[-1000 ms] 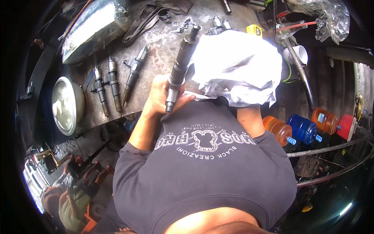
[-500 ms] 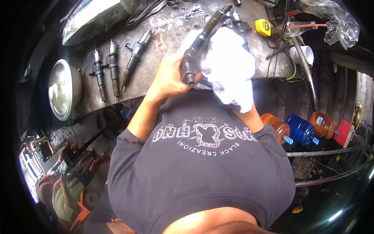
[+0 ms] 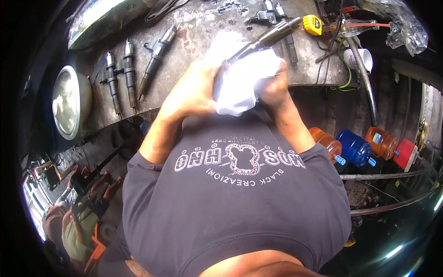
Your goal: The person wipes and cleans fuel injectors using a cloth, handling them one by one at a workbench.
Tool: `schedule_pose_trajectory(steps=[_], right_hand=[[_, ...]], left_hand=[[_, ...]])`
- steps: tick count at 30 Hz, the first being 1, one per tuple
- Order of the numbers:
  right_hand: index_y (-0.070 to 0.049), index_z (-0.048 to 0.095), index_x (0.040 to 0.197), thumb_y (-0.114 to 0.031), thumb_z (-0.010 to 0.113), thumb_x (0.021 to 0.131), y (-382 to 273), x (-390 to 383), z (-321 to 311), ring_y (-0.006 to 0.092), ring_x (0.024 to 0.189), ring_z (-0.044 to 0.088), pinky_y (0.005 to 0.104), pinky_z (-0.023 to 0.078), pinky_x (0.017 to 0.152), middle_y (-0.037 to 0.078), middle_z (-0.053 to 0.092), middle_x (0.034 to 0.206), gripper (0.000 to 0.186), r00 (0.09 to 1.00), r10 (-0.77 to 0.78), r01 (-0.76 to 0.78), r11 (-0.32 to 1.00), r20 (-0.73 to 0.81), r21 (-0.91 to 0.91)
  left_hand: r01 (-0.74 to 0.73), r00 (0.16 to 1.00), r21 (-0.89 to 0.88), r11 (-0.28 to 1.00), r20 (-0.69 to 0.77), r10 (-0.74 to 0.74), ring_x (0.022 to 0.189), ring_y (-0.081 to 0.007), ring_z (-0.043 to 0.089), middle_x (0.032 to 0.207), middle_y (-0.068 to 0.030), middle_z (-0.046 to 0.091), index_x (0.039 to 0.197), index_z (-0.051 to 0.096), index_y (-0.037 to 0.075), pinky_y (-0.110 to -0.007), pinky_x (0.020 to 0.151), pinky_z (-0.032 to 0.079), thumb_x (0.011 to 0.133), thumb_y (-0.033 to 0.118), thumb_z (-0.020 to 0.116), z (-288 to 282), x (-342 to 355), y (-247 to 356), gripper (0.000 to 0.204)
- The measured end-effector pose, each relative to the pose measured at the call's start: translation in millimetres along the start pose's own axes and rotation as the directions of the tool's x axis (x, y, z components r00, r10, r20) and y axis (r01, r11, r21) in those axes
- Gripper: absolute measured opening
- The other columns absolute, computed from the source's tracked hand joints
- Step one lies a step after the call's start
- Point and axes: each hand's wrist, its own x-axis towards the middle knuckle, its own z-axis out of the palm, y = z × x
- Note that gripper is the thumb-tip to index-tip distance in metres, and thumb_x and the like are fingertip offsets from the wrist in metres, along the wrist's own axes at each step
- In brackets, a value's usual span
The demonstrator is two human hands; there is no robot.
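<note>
A dark metal fuel injector (image 3: 271, 38) is held over the bench's near edge, its far end tilted up to the right. My left hand (image 3: 194, 90) is closed around its near part, which lies mostly under a white cloth (image 3: 241, 82). My right hand (image 3: 275, 87) grips that cloth and presses it against the injector; some fingers are hidden by the folds. On the bench left of my hands lie three similar injectors, the closest being one tilted injector (image 3: 157, 59). Beyond the held one, more injectors (image 3: 290, 45) lie partly covered.
The worn metal bench (image 3: 187, 44) carries a round pale bowl (image 3: 87, 104) at left and a yellow tape measure (image 3: 312, 25) at right. A metal bar (image 3: 367, 92) juts past the edge beside a white cup (image 3: 364, 60). Large jugs, including a blue jug (image 3: 353, 146), lie below right. People sit at lower left.
The injector has swung down to the right and is less upright. My right hand has brought the cloth over its near end, which showed bare before.
</note>
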Motion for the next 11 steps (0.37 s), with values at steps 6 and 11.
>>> schedule_pose_trajectory(steps=[6,11], right_hand=[[0.001,0.066,0.091,0.003,0.066,0.072,-4.1,-2.9,1.2,0.0167,0.079,0.064,0.0279,0.051,0.073,0.008,0.067,0.086,0.019,0.998,-0.061,0.061,0.996,-0.005,-0.067],[0.002,0.064,0.094,-0.001,0.063,0.063,5.9,-2.1,-2.8,0.021,0.084,0.063,0.0282,0.05,0.076,0.01,0.065,0.093,0.031,0.993,-0.05,0.053,0.998,-0.111,0.029]], left_hand=[[-0.172,0.984,-0.315,0.933,-0.01,0.178,0.07,-0.0157,0.058,0.075,-0.0084,0.06,0.099,0.058,-0.003,-0.029,0.066,0.046,0.063,0.027,0.074,-3.8,-5.7,-20.4,0.049],[-0.258,0.966,-0.477,0.84,-0.151,0.211,0.087,-0.0171,0.054,0.093,-0.0124,0.057,0.112,0.051,0.001,-0.031,0.079,0.043,0.064,0.033,0.074,2.2,-6.8,-31.2,0.061]])
